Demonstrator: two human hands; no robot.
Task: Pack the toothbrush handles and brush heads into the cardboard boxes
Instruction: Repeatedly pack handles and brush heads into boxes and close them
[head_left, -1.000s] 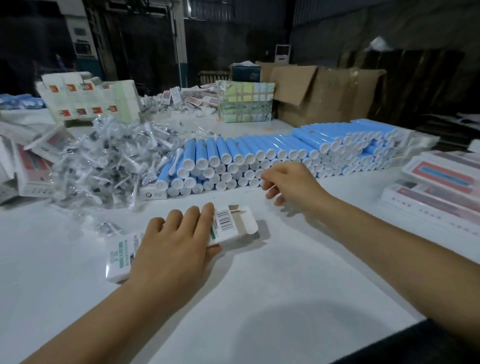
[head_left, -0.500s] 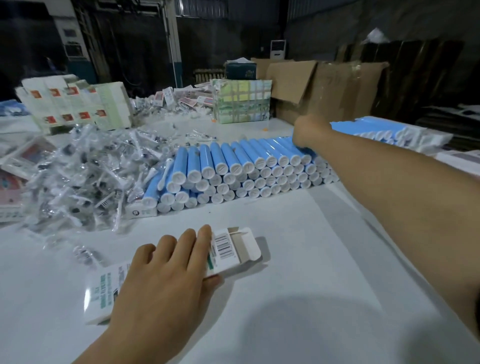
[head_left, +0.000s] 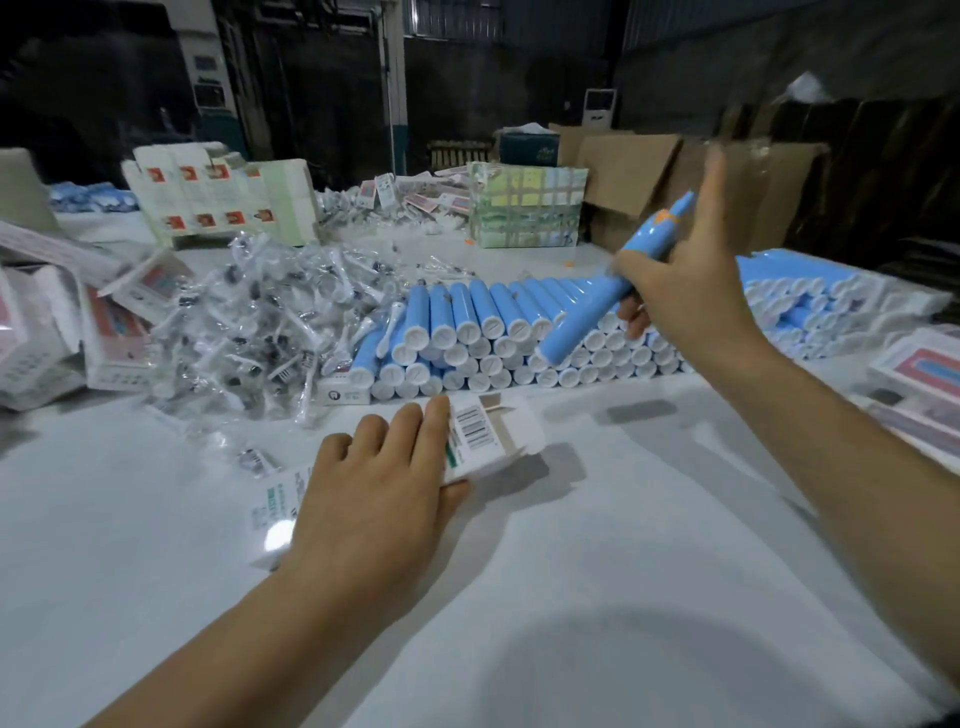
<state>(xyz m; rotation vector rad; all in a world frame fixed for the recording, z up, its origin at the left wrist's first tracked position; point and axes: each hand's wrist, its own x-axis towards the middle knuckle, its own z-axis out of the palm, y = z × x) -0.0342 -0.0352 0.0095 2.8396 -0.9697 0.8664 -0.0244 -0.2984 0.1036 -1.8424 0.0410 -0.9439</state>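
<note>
Right hand (head_left: 691, 291) up over the table, fingers wrapped round one blue plastic toothbrush handle (head_left: 592, 306), held tilted, white cap end low toward the camera, narrow tip high; the forefinger sticks straight up. Just under it sits the long stack of blue toothbrush handles with white end caps (head_left: 483, 348), lying in rows, caps facing us. Left hand (head_left: 374, 493) is flat, fingers straight, pressing down on a slim white cardboard box (head_left: 483, 441) lying on the white table (head_left: 623, 571); the box's end flap is open at the right, a barcode label shows beside the fingertips, and green print on its side is too small to read. I cannot tell what, if anything, is inside it. To the left, a heap of clear-wrapped white brush heads (head_left: 249, 338) lies loose. Behind that, white cartons with red square marks (head_left: 208, 202) stand stacked. Brown corrugated cardboard boxes (head_left: 639, 171) sit at the far edge, contents hidden.
</note>
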